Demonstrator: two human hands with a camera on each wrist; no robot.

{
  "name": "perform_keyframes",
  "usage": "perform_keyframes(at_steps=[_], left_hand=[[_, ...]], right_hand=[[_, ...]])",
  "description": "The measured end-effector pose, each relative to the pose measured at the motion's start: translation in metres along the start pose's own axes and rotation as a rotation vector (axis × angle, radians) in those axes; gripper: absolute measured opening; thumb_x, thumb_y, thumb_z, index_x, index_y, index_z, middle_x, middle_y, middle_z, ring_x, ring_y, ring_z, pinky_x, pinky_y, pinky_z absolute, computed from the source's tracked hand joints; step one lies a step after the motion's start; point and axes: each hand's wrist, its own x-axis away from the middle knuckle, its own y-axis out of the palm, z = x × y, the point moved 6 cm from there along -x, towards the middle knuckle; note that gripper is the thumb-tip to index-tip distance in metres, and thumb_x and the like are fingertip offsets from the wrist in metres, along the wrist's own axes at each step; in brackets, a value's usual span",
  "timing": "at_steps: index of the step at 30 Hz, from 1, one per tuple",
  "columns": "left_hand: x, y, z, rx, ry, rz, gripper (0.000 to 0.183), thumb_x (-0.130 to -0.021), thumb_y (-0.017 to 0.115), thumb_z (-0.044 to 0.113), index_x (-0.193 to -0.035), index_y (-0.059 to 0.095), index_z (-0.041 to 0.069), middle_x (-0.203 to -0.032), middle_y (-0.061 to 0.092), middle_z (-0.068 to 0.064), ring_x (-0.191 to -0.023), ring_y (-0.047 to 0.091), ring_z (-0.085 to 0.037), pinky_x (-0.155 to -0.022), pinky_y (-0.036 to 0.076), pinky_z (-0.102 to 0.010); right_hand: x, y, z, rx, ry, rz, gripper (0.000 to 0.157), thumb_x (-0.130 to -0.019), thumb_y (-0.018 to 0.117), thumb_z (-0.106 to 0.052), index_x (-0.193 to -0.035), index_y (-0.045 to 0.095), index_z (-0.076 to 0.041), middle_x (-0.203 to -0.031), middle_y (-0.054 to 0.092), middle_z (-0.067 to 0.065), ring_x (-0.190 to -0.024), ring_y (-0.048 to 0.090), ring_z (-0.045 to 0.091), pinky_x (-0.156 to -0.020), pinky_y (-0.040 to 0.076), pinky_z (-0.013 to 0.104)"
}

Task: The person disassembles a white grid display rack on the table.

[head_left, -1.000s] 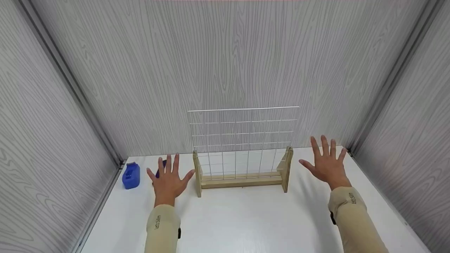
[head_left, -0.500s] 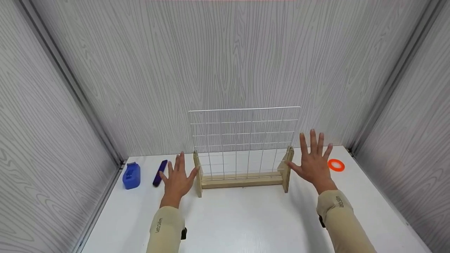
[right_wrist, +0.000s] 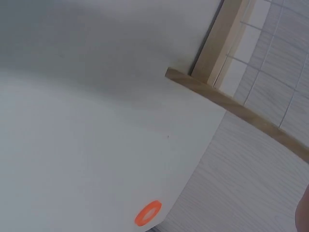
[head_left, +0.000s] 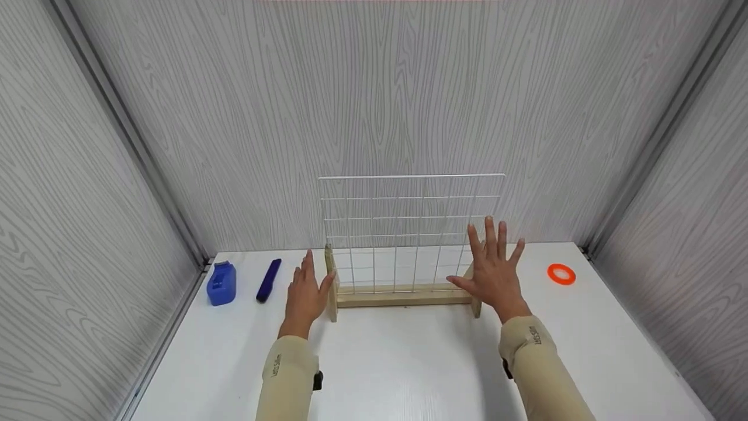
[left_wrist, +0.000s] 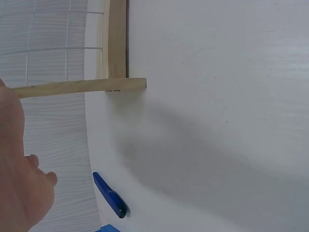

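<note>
Both hands [head_left: 304,297] [head_left: 495,273] unclenched, fingers extended — wood-framed wire rack [head_left: 403,300] between them, contact unclear.

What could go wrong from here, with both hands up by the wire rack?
1. The right hand hides much of the right wooden post in the head view, so contact there could be misjudged.
2. If the left hand and right hand push unevenly, the wire rack might slide or tip.
3. The slim blue tool lies on the left hand's outer side; an outward swing low over the table could knock it.
</note>
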Motion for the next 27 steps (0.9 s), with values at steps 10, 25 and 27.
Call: perform_keyframes(at_steps=[10,25,27], left_hand=[[-0.005,0.005,0.004,0.136,-0.047,0.007,0.082,-0.108,0.045,0.044,-0.162,0.002,0.001,-0.165,0.021,-0.026,-0.149,0.031,-0.045,-0.120,0.030,-0.056],[-0.011,0.005,0.014,0.215,-0.069,0.030,0.079,-0.105,0.047,0.051,-0.162,0.018,0.006,-0.162,0.034,-0.022,-0.148,0.036,-0.043,-0.121,0.031,-0.053],[-0.012,0.003,0.015,0.207,-0.062,0.042,0.078,-0.105,0.047,0.051,-0.162,0.020,0.005,-0.161,0.037,-0.021,-0.147,0.038,-0.042,-0.121,0.032,-0.053]], right_hand=[[-0.018,0.003,-0.035,0.081,-0.020,0.129,0.137,-0.070,0.077,-0.076,-0.164,-0.008,-0.025,-0.170,-0.010,0.017,-0.154,0.006,0.048,-0.112,0.008,0.082],[-0.035,0.008,-0.081,0.096,-0.016,0.131,0.136,-0.074,0.076,-0.074,-0.160,-0.020,-0.031,-0.169,-0.021,0.013,-0.155,0.003,0.048,-0.110,0.010,0.084],[-0.038,0.008,-0.089,0.070,-0.045,0.183,0.134,-0.073,0.079,-0.070,-0.162,-0.014,-0.032,-0.170,-0.016,0.013,-0.154,0.006,0.048,-0.110,0.011,0.084]])
